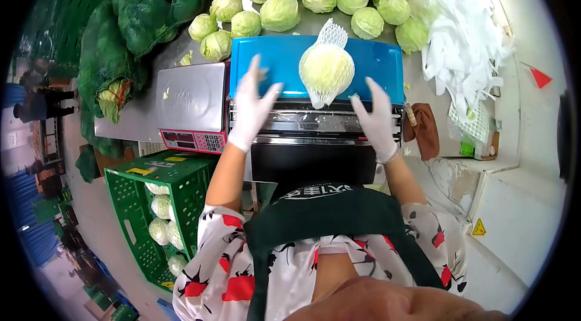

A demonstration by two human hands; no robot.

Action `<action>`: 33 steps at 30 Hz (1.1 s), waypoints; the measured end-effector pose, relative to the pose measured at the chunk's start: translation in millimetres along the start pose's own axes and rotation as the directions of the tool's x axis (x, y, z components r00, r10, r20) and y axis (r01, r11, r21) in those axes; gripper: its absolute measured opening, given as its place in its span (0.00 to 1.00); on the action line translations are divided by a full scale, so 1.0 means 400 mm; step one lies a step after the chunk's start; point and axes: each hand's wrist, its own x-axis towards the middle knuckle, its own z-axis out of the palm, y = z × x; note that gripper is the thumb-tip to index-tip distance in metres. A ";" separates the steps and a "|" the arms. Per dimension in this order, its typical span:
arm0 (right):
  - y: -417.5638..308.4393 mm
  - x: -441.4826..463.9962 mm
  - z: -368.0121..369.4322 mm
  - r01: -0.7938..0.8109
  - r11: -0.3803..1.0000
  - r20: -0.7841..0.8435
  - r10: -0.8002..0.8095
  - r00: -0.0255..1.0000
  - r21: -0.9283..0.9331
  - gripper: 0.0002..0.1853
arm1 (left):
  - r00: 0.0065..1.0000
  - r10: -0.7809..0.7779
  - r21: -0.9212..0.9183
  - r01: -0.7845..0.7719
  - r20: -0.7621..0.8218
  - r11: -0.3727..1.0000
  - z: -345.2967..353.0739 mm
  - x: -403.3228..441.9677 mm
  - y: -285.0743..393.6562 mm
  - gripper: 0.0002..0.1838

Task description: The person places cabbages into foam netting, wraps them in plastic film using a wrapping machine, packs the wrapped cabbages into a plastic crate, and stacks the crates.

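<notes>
Right hand [376, 118]: gloved, fingers spread, gripping nothing; nearer of the two to the netted cabbage [327, 71], which lies between its 10 and 11 o'clock, just beyond the thumb.
Left hand [254, 103]: gloved as well, fingers apart and unloaded (slightly blurred); the cabbage sits at its 2 o'clock, across a wider gap.
Beyond the tray [266, 48]: a pile of cabbages [281, 12], spread from about 11 round to 1 o'clock.
Between 7 and 8 o'clock of the tray: a green crate [130, 200] with pale cabbages inside.
Under the cabbage: the blue tray, its long side running from 9 to 3 o'clock.
Scale [190, 97]: beside the tray at 9 o'clock.
Cabbage: on the tray near its middle, between the hands but farther toward 12 o'clock, touching neither.
Net [331, 34]: white mesh around the cabbage, long axis close to 12–6, crossing the line between the hands nearly square.
Net ends: a gathered neck at 12 o'clock; a shorter tip at 6, reaching the tray's near edge.
</notes>
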 end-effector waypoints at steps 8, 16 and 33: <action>0.032 -0.157 0.001 -0.189 0.685 -0.079 0.189 0.979 -0.703 0.31 | 0.995 -0.061 0.584 0.099 -0.084 0.806 0.017 -0.219 -0.126 0.45; 0.024 -0.138 -0.043 -0.440 0.855 0.148 0.415 0.898 0.275 0.11 | 0.973 -0.158 -0.335 0.208 0.171 0.919 -0.060 -0.200 -0.119 0.16; 0.093 0.302 0.047 0.052 0.973 0.573 -0.175 0.801 0.224 0.72 | 0.785 0.229 -0.140 -0.182 0.576 0.973 0.135 0.251 0.020 0.72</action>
